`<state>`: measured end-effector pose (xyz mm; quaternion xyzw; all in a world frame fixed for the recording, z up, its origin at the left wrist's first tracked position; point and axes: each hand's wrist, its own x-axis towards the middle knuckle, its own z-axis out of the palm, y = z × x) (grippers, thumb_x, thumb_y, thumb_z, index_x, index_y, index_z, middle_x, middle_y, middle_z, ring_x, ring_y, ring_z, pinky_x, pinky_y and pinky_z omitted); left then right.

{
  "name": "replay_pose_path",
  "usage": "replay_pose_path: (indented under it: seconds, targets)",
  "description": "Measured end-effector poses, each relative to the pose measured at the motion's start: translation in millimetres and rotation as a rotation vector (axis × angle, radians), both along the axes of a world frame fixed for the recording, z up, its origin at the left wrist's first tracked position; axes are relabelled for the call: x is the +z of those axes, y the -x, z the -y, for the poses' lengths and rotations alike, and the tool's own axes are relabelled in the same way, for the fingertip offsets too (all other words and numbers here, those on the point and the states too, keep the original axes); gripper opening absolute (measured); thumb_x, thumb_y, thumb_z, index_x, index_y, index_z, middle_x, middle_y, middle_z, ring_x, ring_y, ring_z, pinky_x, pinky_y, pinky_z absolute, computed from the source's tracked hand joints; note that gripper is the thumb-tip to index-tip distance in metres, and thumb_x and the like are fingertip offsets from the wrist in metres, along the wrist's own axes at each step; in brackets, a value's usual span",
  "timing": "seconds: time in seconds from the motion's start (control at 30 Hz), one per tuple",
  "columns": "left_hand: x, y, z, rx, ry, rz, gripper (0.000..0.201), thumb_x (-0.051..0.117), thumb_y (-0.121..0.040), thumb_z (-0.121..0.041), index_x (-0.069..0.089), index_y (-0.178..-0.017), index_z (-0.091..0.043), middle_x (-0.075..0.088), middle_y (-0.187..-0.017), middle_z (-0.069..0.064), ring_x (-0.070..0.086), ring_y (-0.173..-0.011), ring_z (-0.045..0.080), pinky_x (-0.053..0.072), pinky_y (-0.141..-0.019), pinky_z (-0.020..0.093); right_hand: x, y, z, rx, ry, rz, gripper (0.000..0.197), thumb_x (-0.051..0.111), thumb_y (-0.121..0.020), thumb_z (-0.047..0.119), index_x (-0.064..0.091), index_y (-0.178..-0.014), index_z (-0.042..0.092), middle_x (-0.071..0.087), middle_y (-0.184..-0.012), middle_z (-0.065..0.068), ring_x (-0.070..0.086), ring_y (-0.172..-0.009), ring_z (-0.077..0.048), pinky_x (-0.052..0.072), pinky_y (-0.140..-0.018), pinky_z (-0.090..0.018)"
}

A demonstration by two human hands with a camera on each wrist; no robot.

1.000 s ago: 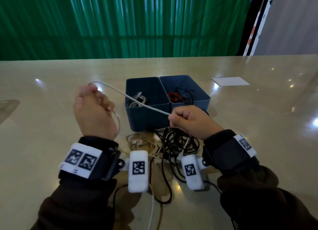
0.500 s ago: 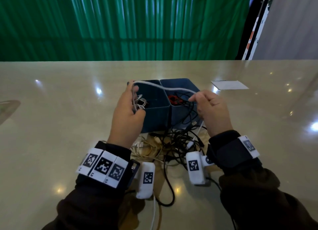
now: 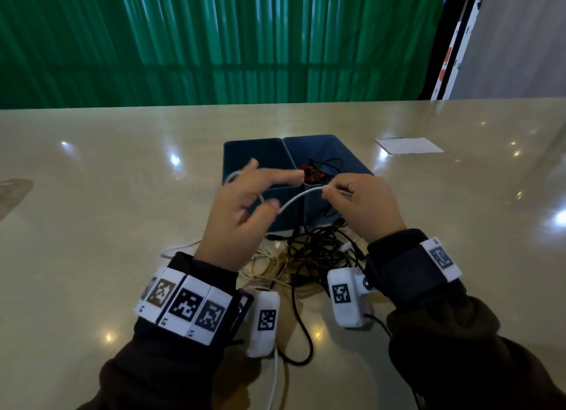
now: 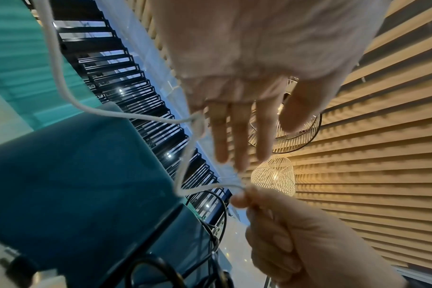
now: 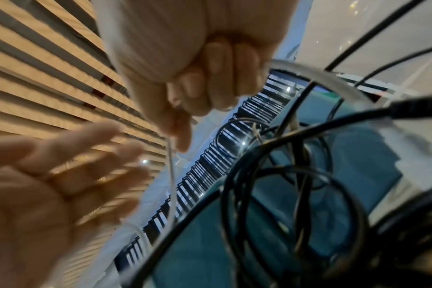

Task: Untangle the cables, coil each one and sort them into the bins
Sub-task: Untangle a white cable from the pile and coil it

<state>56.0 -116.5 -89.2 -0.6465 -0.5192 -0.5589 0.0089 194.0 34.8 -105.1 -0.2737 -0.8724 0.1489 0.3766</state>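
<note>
From the head view I see my right hand [image 3: 364,204] pinching the white cable [image 3: 298,195] above the two blue bins [image 3: 263,152], while my left hand [image 3: 242,207] has its fingers [image 4: 242,136] spread, the cable looped round them. Only the left wrist view shows a slatted ceiling with wicker lamps [image 4: 274,177]. A black tangle [image 3: 318,250] lies on the glossy beige desk [image 3: 92,225]; a green curtain [image 3: 214,41] hangs behind.

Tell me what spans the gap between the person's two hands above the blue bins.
A thin white cable arcs between the left hand and the right hand, which pinches it. Clearest in the head view; the left wrist view shows it too.
</note>
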Motion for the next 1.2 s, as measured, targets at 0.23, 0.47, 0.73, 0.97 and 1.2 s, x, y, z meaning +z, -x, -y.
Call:
replay_pose_path:
  seconds: [0.23,0.47,0.73,0.97,1.2]
  targets:
    - [-17.2,6.5,-15.2,-0.006,0.484,-0.074,0.038,0.050,-0.096,-0.031,0.041,-0.133,-0.032,0.056,-0.121,-0.011,0.053,-0.108,0.000,0.047,-0.085,0.021,3.2,9.0,27.3,0.488,0.344,-0.363,0.023,0.049,-0.092,0.018,0.065,-0.079,0.009,0.050,-0.050,0.015,0.043,-0.048,0.000,0.031,-0.050,-0.010]
    - [-15.4,14.2,-16.1,0.179,-0.013,0.248,0.029,0.040,-0.097,-0.029,0.054,-0.072,-0.025,0.045,-0.056,-0.014,0.038,-0.053,0.001,0.029,-0.053,0.020,0.5,7.8,23.6,0.627,0.589,-0.297,0.025,0.046,-0.092,0.024,0.061,-0.076,0.011,0.037,-0.045,0.007,0.028,-0.039,-0.004,0.024,-0.042,-0.015]
    - [-20.0,18.4,-20.2,0.212,0.180,0.219,0.031,0.044,-0.099,-0.021,0.059,-0.073,-0.025,0.045,-0.050,-0.016,0.039,-0.049,0.001,0.028,-0.049,0.015,2.3,5.6,26.0,0.850,0.899,-0.199,0.045,0.031,-0.097,0.037,0.065,-0.093,0.008,0.033,-0.040,0.006,0.021,-0.033,-0.007,0.023,-0.034,-0.018]
    - [-20.3,7.4,-22.4,0.175,0.506,0.082,0.034,0.048,-0.098,-0.019,0.060,-0.068,-0.032,0.043,-0.045,-0.011,0.041,-0.042,0.000,0.027,-0.046,0.015,1.7,12.9,32.4,1.033,1.162,-0.424,0.054,0.030,-0.091,0.044,0.072,-0.091,0.010,0.044,-0.047,0.005,0.030,-0.038,-0.005,0.020,-0.038,-0.017]
    - [-21.8,11.5,-23.3,0.273,0.429,0.099,0.023,0.048,-0.097,-0.018,0.069,-0.088,-0.021,0.048,-0.056,-0.014,0.048,-0.056,-0.007,0.033,-0.053,0.010,2.3,9.0,25.0,0.984,1.293,-0.570,0.048,0.034,-0.092,0.036,0.070,-0.109,0.009,0.054,-0.067,0.002,0.037,-0.055,-0.005,0.027,-0.043,-0.015]
